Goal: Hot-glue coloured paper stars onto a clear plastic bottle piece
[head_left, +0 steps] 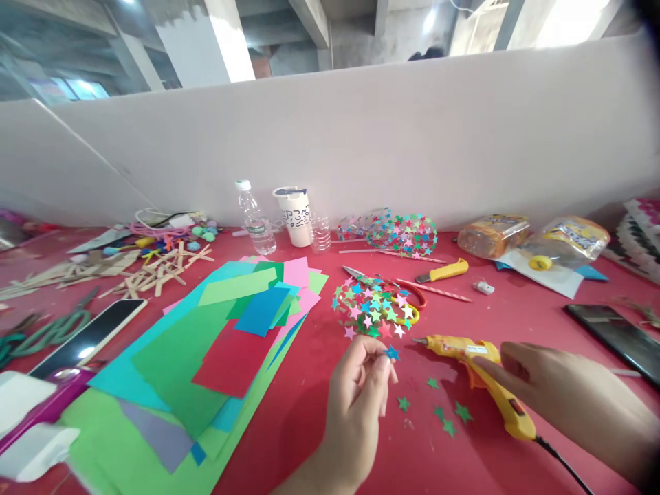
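Between the thumb and fingertips of my left hand (358,402), a small blue star (392,353) is pinched. My right hand (546,385) is on a yellow hot glue gun (464,349), its thumb laid across the body and the other fingers curled behind. The gun's nozzle points left toward the blue star, and a black cord runs off its handle. Several loose green stars (463,412) lie on the red table (289,440) below the gun. Just beyond my left hand sits a clear piece covered in colourful stars (372,306), beside scissors (412,302).
Coloured paper sheets (175,371) spread across the left, near wooden sticks (159,271) and a phone (90,337). A water bottle (256,223), a white cup (293,216) and a star-covered bottle (402,232) stand or lie along the wall. A yellow cutter (443,271) lies right of centre.
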`<state>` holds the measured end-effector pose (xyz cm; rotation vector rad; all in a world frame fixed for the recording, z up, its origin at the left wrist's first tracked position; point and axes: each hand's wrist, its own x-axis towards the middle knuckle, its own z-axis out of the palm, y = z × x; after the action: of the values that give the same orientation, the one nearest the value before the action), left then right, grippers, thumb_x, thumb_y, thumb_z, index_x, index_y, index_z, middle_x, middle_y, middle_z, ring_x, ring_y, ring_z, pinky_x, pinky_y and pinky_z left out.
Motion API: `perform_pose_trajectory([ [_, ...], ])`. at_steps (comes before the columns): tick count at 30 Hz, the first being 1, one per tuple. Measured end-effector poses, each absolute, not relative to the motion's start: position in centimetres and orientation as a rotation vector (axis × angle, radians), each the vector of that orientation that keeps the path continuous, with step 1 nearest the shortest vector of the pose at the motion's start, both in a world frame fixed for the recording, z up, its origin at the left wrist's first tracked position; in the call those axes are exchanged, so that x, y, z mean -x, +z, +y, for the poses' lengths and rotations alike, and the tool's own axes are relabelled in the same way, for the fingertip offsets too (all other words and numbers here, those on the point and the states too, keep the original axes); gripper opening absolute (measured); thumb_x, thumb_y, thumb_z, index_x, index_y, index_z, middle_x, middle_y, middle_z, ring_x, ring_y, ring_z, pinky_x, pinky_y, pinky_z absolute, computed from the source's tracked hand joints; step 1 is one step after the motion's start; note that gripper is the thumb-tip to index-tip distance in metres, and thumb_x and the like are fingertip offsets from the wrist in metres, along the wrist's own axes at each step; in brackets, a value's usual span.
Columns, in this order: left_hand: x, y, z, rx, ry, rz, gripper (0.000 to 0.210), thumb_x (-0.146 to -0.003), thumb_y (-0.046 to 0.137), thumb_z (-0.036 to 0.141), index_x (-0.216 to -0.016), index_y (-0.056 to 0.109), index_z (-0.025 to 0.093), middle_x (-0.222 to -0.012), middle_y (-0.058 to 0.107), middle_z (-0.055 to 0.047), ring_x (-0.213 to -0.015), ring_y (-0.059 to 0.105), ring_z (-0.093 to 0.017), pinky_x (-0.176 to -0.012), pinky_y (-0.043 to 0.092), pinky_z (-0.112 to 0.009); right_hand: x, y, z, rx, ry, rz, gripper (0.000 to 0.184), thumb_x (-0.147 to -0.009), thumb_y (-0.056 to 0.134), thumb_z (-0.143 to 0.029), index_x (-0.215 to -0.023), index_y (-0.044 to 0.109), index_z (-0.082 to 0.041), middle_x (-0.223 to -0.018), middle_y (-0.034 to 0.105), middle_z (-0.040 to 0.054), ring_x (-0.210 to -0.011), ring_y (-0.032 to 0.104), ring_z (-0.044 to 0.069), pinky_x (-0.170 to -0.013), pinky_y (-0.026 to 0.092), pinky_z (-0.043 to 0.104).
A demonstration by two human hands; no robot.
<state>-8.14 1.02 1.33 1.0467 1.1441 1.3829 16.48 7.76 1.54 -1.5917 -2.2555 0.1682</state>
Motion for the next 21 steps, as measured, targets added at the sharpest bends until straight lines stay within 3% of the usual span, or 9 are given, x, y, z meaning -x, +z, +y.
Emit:
perform_pose_trajectory([
  [5,8.3,1.4,1.4,-0.976,1.332,1.048,0.021,-0.091,0.051,0.032,-0.076,0.051,0.017,-0.067,0.052,0.004,-0.045,0.036,-0.002,-0.047,0.025,-0.02,-13.7,5.8,6.2,1.15,0.349,-2.546,0.017,-0.094,0.047,-0.032,-0.082,0.054,-0.024,-0.07,0.063,0.0001,-0.056,0.059,0.014,-0.053,0.046,0.024],
  [12,8.3,1.3,1.9,-0.765,1.26,0.846,0.013,-0.084,0.053,0.024,-0.073,0.053,0.016,-0.058,0.056,0.003,-0.038,0.036,-0.003,-0.04,0.022,-0.018,-8.7,7.8,6.4,0.62,0.325,-2.569,0.01,-0.095,0.046,-0.014,-0.096,0.054,-0.02,-0.083,0.063,0.0029,-0.071,0.058,0.015,-0.064,0.046,0.028],
  [21,8.0,1.4,2.2,-0.573,1.07,0.664,0.009,-0.075,0.053,0.019,-0.068,0.056,0.014,-0.049,0.051,0.002,-0.03,0.031,-0.003,-0.032,0.024,-0.017,-9.3,6.6,6.9,0.463,0.3,-2.553,0.014,-0.097,0.047,-0.016,-0.104,0.059,-0.016,-0.085,0.068,0.0064,-0.08,0.065,0.017,-0.067,0.05,0.028],
])
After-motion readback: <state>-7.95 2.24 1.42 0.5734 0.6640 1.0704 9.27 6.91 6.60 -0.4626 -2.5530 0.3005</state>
